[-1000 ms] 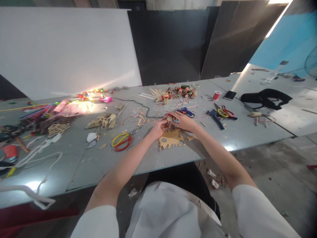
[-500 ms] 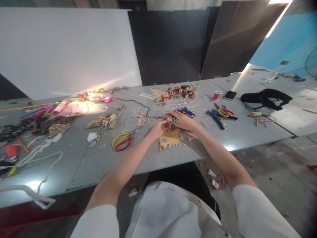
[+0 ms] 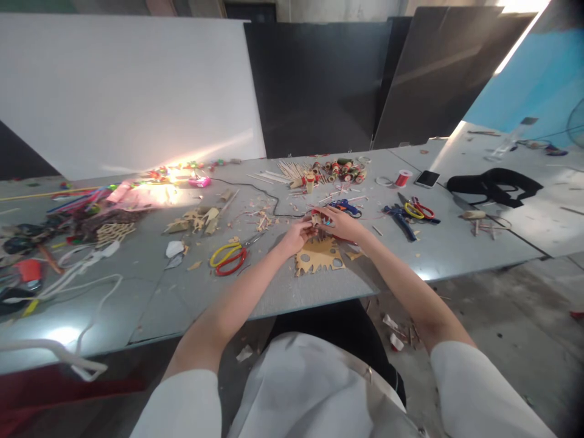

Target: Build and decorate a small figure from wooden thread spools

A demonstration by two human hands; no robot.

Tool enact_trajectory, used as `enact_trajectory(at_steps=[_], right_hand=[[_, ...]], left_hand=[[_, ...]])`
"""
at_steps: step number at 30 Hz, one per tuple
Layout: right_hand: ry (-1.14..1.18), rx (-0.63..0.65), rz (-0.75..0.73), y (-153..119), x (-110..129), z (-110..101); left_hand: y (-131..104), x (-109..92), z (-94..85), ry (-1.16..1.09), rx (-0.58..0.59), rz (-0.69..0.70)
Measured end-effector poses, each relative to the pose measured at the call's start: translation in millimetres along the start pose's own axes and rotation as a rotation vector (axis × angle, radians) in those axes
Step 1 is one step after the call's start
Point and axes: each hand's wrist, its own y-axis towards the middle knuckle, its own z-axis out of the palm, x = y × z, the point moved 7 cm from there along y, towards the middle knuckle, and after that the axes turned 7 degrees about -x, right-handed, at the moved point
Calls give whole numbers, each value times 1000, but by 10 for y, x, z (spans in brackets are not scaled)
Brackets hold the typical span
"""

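My left hand (image 3: 297,236) and my right hand (image 3: 343,224) meet over the table, their fingers closed around a small wooden craft piece (image 3: 316,218) with a bit of red on it. Fingers cover most of that piece, so its full shape is hidden. Just below them lies a tan cut-out sheet (image 3: 320,258) with round holes and jagged edges. Behind my right hand rests a blue glue gun (image 3: 345,207), its black cord running off to the left.
Yellow-and-red scissors (image 3: 229,258) lie left. Bundled sticks (image 3: 292,170) and small red-trimmed craft pieces (image 3: 342,169) sit behind. Blue pliers (image 3: 399,221), a red thread spool (image 3: 403,178), a phone (image 3: 427,178) and a black strap-like item (image 3: 495,184) are right. White cables (image 3: 95,304) cross the left side.
The view has shifted slightly, so the table's contents appear a little further right. Both hands stay together on the small wooden piece, with only slight finger movement.
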Motion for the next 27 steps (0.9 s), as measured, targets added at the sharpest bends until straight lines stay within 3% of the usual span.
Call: enact_trajectory(at_steps=[15, 27], right_hand=[[14, -20, 7, 3, -68, 16], [40, -20, 11, 4, -67, 40]], left_hand=[[-57, -27, 48, -7, 20, -7], [8, 29, -12, -12, 23, -10]])
